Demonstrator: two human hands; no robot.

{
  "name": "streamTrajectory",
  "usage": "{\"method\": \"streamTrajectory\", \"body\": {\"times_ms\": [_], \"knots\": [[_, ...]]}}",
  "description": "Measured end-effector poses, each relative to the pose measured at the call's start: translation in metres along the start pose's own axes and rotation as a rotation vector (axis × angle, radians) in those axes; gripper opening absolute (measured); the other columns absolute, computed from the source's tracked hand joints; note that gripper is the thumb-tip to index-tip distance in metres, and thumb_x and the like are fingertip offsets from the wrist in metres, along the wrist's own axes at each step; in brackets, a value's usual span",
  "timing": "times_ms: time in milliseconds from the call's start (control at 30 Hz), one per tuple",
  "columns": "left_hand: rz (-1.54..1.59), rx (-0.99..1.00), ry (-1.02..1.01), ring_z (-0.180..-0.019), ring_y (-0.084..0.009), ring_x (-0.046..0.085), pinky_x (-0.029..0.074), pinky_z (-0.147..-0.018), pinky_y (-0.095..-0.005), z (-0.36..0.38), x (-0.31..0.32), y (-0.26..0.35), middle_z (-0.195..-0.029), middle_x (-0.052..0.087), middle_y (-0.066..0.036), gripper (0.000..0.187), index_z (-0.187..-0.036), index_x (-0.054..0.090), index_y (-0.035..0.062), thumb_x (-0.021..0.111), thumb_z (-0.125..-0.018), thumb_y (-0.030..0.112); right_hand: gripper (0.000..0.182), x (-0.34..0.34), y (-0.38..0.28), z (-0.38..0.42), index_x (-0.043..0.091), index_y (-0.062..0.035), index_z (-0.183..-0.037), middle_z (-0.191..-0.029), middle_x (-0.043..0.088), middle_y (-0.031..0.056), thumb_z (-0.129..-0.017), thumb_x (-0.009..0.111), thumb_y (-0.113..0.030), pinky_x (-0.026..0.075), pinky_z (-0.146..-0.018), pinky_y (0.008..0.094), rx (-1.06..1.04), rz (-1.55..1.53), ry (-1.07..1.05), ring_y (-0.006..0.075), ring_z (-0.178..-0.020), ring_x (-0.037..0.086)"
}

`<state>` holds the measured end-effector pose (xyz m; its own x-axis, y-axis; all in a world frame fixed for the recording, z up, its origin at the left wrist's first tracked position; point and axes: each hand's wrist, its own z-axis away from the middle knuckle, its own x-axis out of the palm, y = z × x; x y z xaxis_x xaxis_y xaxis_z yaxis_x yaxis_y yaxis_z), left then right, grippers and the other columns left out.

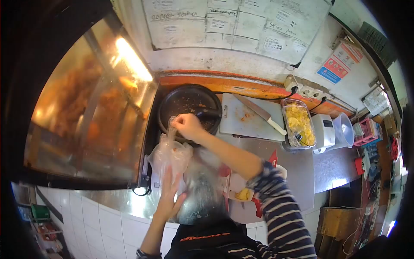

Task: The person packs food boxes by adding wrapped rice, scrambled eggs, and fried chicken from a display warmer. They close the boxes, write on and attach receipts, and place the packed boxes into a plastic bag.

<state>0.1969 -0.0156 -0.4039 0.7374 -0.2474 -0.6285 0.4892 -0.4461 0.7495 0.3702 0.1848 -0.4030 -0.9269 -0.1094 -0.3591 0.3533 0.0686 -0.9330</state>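
With twelve o'clock set straight away from the wearer, I read this moment along one line: the translucent plastic bag (171,154) has its long axis running close to twelve and six. At the twelve end, I see the right hand (188,126) pinched closed on the bag's gathered neck (171,133), so from that grip the full body of the bag lies towards seven o'clock. The left hand (169,196) is at the bag's six, nearer its bottom, fingers spread and pointing up towards twelve over the film, not curled round it; blur keeps me from telling how hard they press. I judge that everything turns on neck and body staying in line, narrow end in the right hand, wide end by the left. The right forearm reaches in from four o'clock, well apart from the left. Near the bag, at about one o'clock, is the dark pan (179,100); the heated display case (86,180) stands at nine. What the bag contains, I cannot make out.
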Motion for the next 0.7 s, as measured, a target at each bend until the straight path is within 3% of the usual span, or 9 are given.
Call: {"method": "streamTrajectory", "body": {"times_ms": [167, 200, 233, 300, 333, 400, 467, 600, 700], "knots": [[0.051, -0.185, 0.300, -0.140, -0.0321, 0.011, 0.012, -0.112, -0.0407, -0.017, 0.002, -0.034, -0.150, 0.014, -0.020, 0.068, -0.144, 0.016, 0.0022, 0.048, -0.091, 0.029, 0.026, 0.101, 0.043, -0.066, 0.070, -0.0040, -0.072, -0.071, 0.067, 0.0152, -0.070, 0.074, -0.030, 0.052, -0.067, 0.0373, 0.266, -0.089, 0.337, 0.0268, -0.069, 0.067], [-0.078, -0.263, 0.288, -0.139, -0.0318, 0.014, 0.015, -0.111, -0.0405, -0.036, -0.004, -0.050, -0.149, 0.018, -0.020, 0.066, -0.144, 0.018, 0.0017, 0.047, -0.091, 0.029, 0.028, 0.101, 0.034, -0.059, 0.071, -0.0040, -0.080, -0.079, 0.067, 0.0177, -0.070, 0.073, -0.030, 0.051, -0.073, 0.0374, 0.352, -0.209, 0.228, 0.0279, -0.079, 0.066], [-0.219, -0.339, 0.285, -0.138, -0.0315, 0.018, 0.019, -0.110, -0.0402, -0.057, -0.009, -0.067, -0.148, 0.022, -0.020, 0.064, -0.143, 0.020, 0.0012, 0.046, -0.092, 0.029, 0.044, 0.115, 0.044, -0.062, 0.063, -0.0036, -0.106, -0.106, 0.062, 0.0204, -0.074, 0.071, -0.032, 0.049, -0.080, 0.0364, 0.359, -0.005, 0.271, 0.0295, -0.096, 0.062], [-0.275, -0.289, 0.123, -0.128, -0.0349, 0.037, 0.029, -0.105, -0.0416, -0.110, -0.020, -0.077, -0.135, 0.042, -0.024, 0.060, -0.138, 0.032, -0.0007, 0.039, -0.094, 0.040, 0.058, 0.123, 0.035, -0.035, 0.046, -0.0040, -0.126, -0.121, 0.050, 0.0201, -0.080, 0.067, -0.031, 0.047, -0.081, 0.0337, 0.395, -0.055, 0.635, 0.0277, -0.099, 0.059], [-0.272, -0.265, 0.096, -0.128, -0.0349, 0.037, 0.029, -0.105, -0.0416, -0.128, -0.020, -0.090, -0.135, 0.042, -0.024, 0.060, -0.138, 0.032, -0.0007, 0.039, -0.094, 0.040, 0.058, 0.112, 0.037, -0.022, 0.046, -0.0040, -0.126, -0.121, 0.050, 0.0201, -0.080, 0.067, -0.031, 0.047, -0.081, 0.0337, 0.409, -0.059, 0.668, 0.0277, -0.099, 0.059], [-0.387, -0.613, -0.257, -0.116, -0.0382, 0.049, 0.035, -0.098, -0.0434, -0.164, -0.018, -0.122, -0.120, 0.054, -0.026, 0.073, -0.125, 0.049, -0.0028, 0.022, -0.093, 0.058, 0.054, 0.073, 0.041, 0.021, 0.038, -0.0034, -0.129, -0.117, 0.046, 0.0168, -0.086, 0.062, -0.024, 0.047, -0.077, 0.0314, 0.211, -0.348, 0.716, 0.0214, -0.090, 0.057], [-0.525, -0.647, -0.388, -0.113, -0.0380, 0.051, 0.035, -0.098, -0.0433, -0.185, -0.011, -0.196, -0.116, 0.056, -0.026, 0.083, -0.121, 0.052, -0.0029, 0.014, -0.089, 0.064, 0.042, 0.022, 0.011, 0.080, 0.041, -0.0024, -0.126, -0.109, 0.047, 0.0116, -0.090, 0.056, -0.016, 0.046, -0.075, 0.0286, 0.128, -0.508, 0.627, 0.0151, -0.084, 0.053], [-0.609, -0.772, -0.673, -0.123, -0.0360, 0.044, 0.031, -0.103, -0.0412, -0.213, 0.006, -0.190, -0.127, 0.049, -0.026, 0.105, -0.123, 0.053, -0.0010, -0.004, -0.079, 0.076, 0.031, -0.022, 0.003, 0.185, 0.045, -0.0025, -0.122, -0.107, 0.052, 0.0048, -0.095, 0.049, -0.017, 0.044, -0.078, 0.0264, -0.068, -0.717, 0.318, 0.0090, -0.086, 0.050], [-0.604, -1.036, -0.719, -0.130, -0.0351, 0.035, 0.026, -0.108, -0.0391, -0.224, 0.010, -0.188, -0.135, 0.041, -0.025, 0.104, -0.126, 0.049, -0.0022, 0.000, -0.079, 0.077, 0.031, -0.049, 0.000, 0.264, 0.050, -0.0030, -0.120, -0.103, 0.055, 0.0031, -0.097, 0.046, -0.023, 0.042, -0.083, 0.0255, 0.107, -0.863, -0.121, 0.0082, -0.092, 0.051]]}}
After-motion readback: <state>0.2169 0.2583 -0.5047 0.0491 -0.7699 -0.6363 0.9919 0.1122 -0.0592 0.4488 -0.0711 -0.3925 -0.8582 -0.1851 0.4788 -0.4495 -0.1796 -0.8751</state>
